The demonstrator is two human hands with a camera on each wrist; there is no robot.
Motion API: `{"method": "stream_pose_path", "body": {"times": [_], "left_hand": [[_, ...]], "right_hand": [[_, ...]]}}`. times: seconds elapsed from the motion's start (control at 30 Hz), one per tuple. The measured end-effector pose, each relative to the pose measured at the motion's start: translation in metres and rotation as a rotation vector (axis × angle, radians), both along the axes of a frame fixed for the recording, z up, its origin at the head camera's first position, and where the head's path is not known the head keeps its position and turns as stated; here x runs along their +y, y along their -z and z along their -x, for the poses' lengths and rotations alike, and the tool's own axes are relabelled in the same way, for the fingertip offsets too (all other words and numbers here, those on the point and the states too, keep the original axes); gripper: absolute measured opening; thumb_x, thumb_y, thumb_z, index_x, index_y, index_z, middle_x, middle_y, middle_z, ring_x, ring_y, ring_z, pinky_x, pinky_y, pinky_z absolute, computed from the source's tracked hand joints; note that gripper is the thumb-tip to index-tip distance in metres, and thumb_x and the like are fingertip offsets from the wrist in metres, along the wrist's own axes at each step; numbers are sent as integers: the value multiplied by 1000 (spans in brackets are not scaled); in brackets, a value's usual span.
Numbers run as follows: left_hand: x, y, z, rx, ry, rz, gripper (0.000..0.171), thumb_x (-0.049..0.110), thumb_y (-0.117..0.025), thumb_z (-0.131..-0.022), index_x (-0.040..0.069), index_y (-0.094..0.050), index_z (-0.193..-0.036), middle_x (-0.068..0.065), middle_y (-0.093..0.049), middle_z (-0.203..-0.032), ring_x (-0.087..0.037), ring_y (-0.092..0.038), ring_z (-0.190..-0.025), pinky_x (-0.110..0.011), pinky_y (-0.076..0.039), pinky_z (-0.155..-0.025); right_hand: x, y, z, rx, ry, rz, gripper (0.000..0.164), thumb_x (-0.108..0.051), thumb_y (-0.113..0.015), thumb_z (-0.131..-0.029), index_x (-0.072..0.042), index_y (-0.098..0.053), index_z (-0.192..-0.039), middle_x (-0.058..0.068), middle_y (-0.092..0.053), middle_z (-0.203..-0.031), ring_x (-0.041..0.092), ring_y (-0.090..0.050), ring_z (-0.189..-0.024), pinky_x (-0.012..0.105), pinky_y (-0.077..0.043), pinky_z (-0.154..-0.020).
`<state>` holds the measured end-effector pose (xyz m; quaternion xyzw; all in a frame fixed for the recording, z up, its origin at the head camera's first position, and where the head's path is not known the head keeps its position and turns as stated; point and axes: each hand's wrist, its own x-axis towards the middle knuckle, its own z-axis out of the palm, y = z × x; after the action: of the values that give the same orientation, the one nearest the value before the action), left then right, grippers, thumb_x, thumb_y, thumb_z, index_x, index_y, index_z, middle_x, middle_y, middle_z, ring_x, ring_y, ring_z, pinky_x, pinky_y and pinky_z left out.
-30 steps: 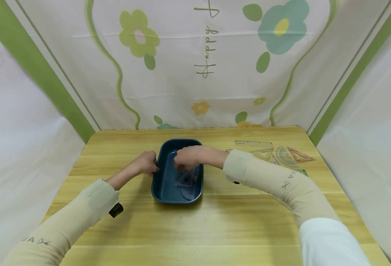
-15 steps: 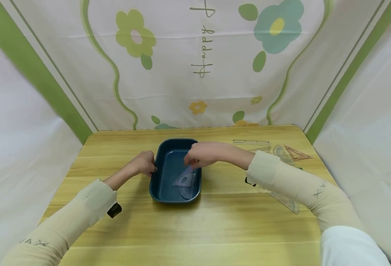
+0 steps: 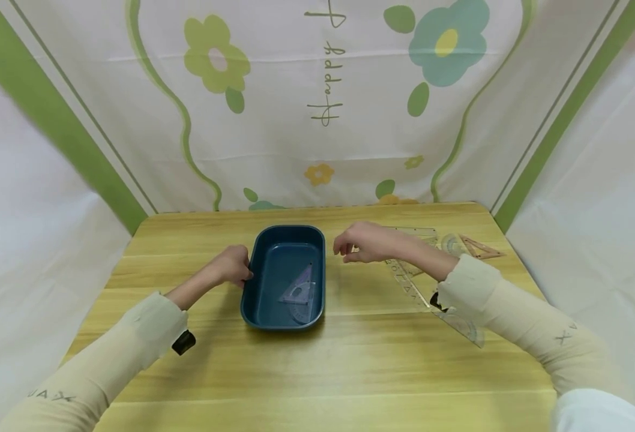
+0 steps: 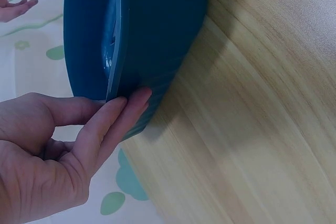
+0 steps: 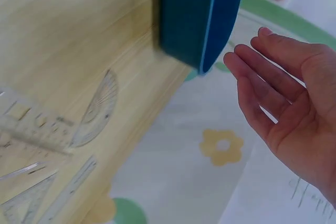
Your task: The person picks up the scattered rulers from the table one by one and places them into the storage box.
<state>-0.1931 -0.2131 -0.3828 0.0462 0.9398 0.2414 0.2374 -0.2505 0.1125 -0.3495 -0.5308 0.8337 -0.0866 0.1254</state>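
A dark blue rectangular bin stands on the table. Inside it, toward the near right, lie a clear purplish set square and a clear protractor, partly overlapping. My left hand pinches the bin's left rim; in the left wrist view, the thumb is inside the blue wall and the fingers are outside. Just right of the bin, my right hand hovers over the table with nothing in it. Its fingers are loosely bent in the right wrist view, the palm showing.
On the right of the wooden table lie several drawing tools: a straight ruler, a stencil ruler, an orange set square, a clear set square and a protractor. My right forearm covers some. A flowered cloth hangs behind.
My right hand has let go of the purplish set square, leaving it in the bin, and has moved right, out over the table. My left hand keeps its hold on the rim.
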Motion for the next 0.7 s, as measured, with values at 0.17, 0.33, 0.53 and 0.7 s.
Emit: {"method": "stream_pose_path", "body": {"times": [0.17,0.33,0.53,0.7], "left_hand": [[-1,0,0,-5,-1,-3,36,-4,-62,-89,5,-54,-56,-16,-70,-67,-27,-75,-73,-35,-62,-71],[-1,1,1,11,12,15,48,-3,-63,-89,14,-41,-50,-13,-63,-57,-27,-75,-71,-35,-61,-70],[-1,0,1,7,7,-3,45,-4,-63,-90,11,-47,-51,-19,-68,-64,-28,-75,-73,-34,-61,-69],[-1,0,0,3,0,-12,47,-5,-62,-89,12,-43,-49,-20,-67,-63,-29,-75,-74,-38,-62,-73]], "right_hand": [[17,9,11,-29,67,-1,20,-13,-70,-93,-8,-70,-111,5,-74,-101,16,-70,-92,32,-58,-83],[28,20,22,-60,129,-2,24,-11,-72,-91,-6,-69,-114,8,-73,-103,20,-69,-95,35,-57,-85],[38,40,39,-33,147,-19,33,-6,-75,-87,0,-67,-118,16,-72,-110,28,-69,-100,40,-57,-87],[43,61,55,-17,167,-30,39,-7,-77,-85,3,-65,-121,18,-69,-118,34,-67,-105,44,-55,-92]]}}
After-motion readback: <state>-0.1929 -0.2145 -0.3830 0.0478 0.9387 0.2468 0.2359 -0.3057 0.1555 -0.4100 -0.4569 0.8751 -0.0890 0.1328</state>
